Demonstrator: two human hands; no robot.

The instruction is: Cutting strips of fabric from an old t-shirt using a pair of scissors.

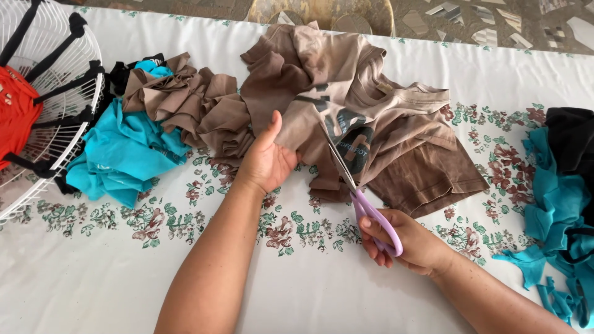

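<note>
Beside teal scraps (124, 154), scissors (352, 185) cut brown shirt (371, 124).

My left hand's fingers (291, 145) vanish under a fold of the brown shirt (371, 124), whose dark print is creased past reading. My right hand's fingers (377, 241) are partly hidden inside the purple scissors' handle (377, 219). The white wire basket (62, 111) and the red cloth (15, 111) in it run off the left edge; the teal strips (557, 216) off the right.
</note>
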